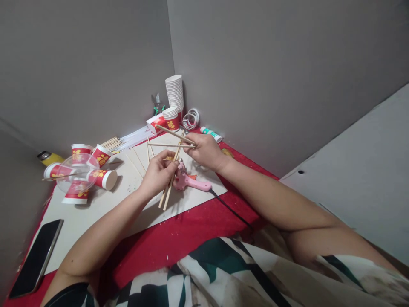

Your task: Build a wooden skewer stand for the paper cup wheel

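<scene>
My left hand (159,171) is closed around a pair of thin wooden sticks (167,197), whose lower ends point down toward me. Two more wooden sticks (172,133) reach leftward from my right hand (206,149), its fingers closed on their right ends. The sticks cross one another between my hands; whether they are joined there, I cannot tell. Just below and behind them a pink hot glue gun (195,183) lies on the white board (121,209), its black cord trailing right. Several thin sticks (136,164) lie or stand left of my left hand.
At left stands a wheel of red-and-white paper cups (76,197) around a clear plastic disc (78,164). A phone (36,258) lies near the left edge. Stacked cups (174,91), a white cable coil (191,119), pliers (157,104) and glue sticks (136,137) sit by the grey walls.
</scene>
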`<action>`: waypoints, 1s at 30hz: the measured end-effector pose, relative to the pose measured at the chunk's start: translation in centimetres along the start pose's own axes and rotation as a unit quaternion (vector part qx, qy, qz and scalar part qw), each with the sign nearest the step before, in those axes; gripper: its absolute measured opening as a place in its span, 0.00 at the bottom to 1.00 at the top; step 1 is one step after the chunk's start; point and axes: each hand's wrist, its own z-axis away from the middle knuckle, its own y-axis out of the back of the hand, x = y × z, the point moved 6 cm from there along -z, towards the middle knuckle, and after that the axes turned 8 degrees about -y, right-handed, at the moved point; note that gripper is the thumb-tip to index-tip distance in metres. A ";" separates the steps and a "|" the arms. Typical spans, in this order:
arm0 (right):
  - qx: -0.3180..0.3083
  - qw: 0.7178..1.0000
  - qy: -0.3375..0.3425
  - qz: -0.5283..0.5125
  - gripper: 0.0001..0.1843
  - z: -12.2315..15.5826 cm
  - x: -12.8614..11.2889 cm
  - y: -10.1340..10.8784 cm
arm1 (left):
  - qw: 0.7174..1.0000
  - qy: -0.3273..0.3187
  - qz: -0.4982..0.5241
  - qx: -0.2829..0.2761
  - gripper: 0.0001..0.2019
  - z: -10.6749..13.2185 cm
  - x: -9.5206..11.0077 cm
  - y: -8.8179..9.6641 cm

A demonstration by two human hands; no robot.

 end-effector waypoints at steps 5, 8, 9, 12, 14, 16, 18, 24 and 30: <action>0.031 0.998 -0.054 -0.021 0.02 -0.7 1.4 0.2 | 0.996 0.044 0.077 -0.010 0.14 1.7 -0.3 -0.7; 0.050 0.994 -0.086 -0.041 0.03 -1.3 3.0 0.4 | 0.990 0.086 0.108 -0.020 0.15 3.8 -0.6 -0.6; 0.057 0.992 -0.100 -0.046 0.03 -1.6 3.6 0.5 | 0.988 0.100 0.111 -0.027 0.15 4.6 -0.7 -0.5; 0.058 0.986 -0.142 -0.066 0.04 -2.0 5.1 0.5 | 0.988 0.105 0.113 -0.018 0.15 6.6 -0.5 0.6; 0.025 0.984 -0.163 -0.073 0.04 -2.1 5.4 -0.2 | 0.989 0.082 0.115 0.031 0.15 7.3 -0.4 2.3; -0.022 0.982 -0.172 -0.069 0.05 -1.9 5.2 -1.3 | 0.986 0.075 0.126 0.084 0.15 7.8 -0.6 4.2; -0.063 0.981 -0.173 -0.063 0.05 -1.7 4.6 -2.5 | 0.978 0.087 0.143 0.125 0.15 8.3 -1.2 6.0; -0.150 0.978 -0.138 -0.036 0.04 -2.7 1.5 -5.4 | 0.964 0.115 0.158 0.183 0.11 9.5 -3.1 9.1; -0.198 0.973 -0.111 0.030 0.03 -5.9 -0.4 -8.6 | 0.949 0.122 0.196 0.215 0.06 9.6 -5.3 10.3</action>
